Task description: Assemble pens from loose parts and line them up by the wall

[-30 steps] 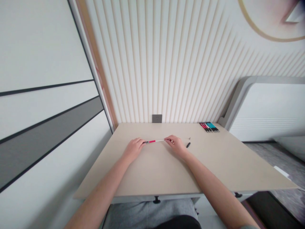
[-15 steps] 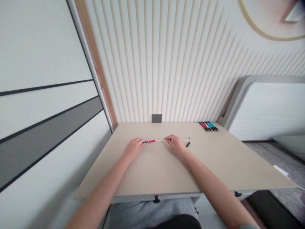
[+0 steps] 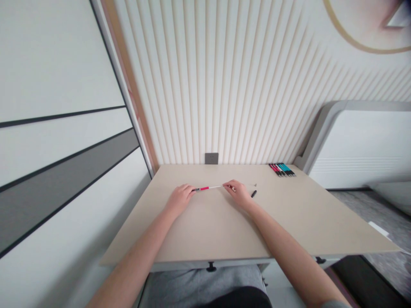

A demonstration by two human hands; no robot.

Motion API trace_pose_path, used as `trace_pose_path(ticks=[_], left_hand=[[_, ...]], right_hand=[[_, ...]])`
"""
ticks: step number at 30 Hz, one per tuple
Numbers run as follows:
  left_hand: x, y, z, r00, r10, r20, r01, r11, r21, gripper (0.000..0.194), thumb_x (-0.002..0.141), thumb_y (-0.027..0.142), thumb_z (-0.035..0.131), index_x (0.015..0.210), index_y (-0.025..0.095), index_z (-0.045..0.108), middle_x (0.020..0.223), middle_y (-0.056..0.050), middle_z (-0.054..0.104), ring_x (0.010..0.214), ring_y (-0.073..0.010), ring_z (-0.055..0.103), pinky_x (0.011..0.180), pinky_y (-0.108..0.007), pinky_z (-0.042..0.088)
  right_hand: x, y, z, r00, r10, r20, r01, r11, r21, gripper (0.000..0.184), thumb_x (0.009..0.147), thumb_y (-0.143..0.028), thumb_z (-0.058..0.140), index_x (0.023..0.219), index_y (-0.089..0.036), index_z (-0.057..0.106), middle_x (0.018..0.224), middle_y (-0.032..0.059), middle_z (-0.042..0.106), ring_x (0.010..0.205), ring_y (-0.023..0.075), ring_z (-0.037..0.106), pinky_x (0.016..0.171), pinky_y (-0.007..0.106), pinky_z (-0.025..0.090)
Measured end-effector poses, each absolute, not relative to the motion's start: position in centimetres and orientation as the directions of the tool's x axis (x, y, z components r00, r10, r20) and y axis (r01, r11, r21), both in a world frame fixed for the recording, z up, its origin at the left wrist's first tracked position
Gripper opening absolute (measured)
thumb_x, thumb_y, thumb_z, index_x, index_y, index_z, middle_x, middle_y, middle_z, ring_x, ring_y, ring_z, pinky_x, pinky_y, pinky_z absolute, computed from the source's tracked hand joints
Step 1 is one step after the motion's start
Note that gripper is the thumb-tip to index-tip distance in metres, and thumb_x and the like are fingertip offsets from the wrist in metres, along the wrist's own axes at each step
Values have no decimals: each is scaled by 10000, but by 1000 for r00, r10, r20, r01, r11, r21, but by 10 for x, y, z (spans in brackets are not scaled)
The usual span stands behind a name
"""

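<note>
My left hand (image 3: 182, 198) is closed around the black end of a pen (image 3: 204, 188) with a red section, held level just above or on the desk. A thin white refill (image 3: 215, 187) sticks out of the pen toward the right. My right hand (image 3: 237, 191) is pinched, its fingertips just beyond the refill's tip with a small gap between. Whatever lies in that pinch is too small to make out. Beside the right hand lies a short black pen part (image 3: 254, 193), and a tiny piece (image 3: 255, 185) rests a little behind it.
A row of several red, white and teal pens (image 3: 282, 170) lies at the desk's back right. The beige desk (image 3: 205, 231) meets a ribbed wall with a grey socket (image 3: 211, 158). A white cabinet (image 3: 64, 171) stands to the left.
The right fingertips have drawn slightly off the refill's tip, leaving a small gap. My left hand holds the pen almost unmoved.
</note>
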State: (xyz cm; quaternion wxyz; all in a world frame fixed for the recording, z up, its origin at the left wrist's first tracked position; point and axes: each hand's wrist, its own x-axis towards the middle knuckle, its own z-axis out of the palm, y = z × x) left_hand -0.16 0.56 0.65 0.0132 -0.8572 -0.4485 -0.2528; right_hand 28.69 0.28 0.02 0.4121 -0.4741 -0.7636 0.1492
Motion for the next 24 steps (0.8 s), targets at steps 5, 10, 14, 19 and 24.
trace_pose_path(ticks=[5, 10, 14, 19, 24], left_hand=[[-1, 6, 5, 480, 759, 439, 775, -602, 193, 227, 954, 314, 433, 1035, 201, 612, 967, -50, 626, 902, -177, 573, 810, -306, 433], [-1, 5, 6, 486, 757, 436, 772, -606, 191, 222, 957, 310, 427, 1025, 201, 608, 966, -46, 626, 898, -174, 573, 795, -299, 430], [-1, 5, 7, 481, 757, 442, 778, -601, 183, 217, 956, 308, 431, 1021, 202, 609, 967, -46, 626, 893, -174, 575, 783, -300, 430], [-2, 7, 5, 486, 753, 444, 769, -610, 193, 226, 956, 305, 428, 1043, 205, 610, 974, -48, 627, 897, -173, 575, 795, -304, 437], [-2, 7, 3, 488, 750, 446, 762, -616, 203, 239, 956, 315, 424, 1046, 202, 615, 961, -52, 629, 907, -178, 574, 822, -316, 439]], right_hand=[[284, 0, 3, -226, 847, 481, 587, 513, -627, 227, 908, -297, 495, 931, -190, 694, 901, 71, 670, 754, 153, 586, 735, 293, 462], [284, -1, 3, -235, 839, 491, 578, 527, -624, 222, 913, -302, 497, 935, -199, 693, 903, 64, 669, 772, 154, 589, 751, 292, 457], [285, 1, 1, -233, 836, 496, 584, 529, -616, 228, 917, -309, 489, 934, -205, 691, 905, 61, 669, 775, 158, 590, 741, 291, 454], [286, 3, -2, -213, 843, 493, 606, 510, -610, 206, 905, -282, 505, 927, -204, 694, 896, 54, 667, 749, 149, 579, 734, 288, 452], [285, 0, 2, -222, 847, 482, 602, 508, -616, 219, 908, -294, 496, 930, -202, 693, 894, 59, 666, 741, 150, 579, 729, 292, 457]])
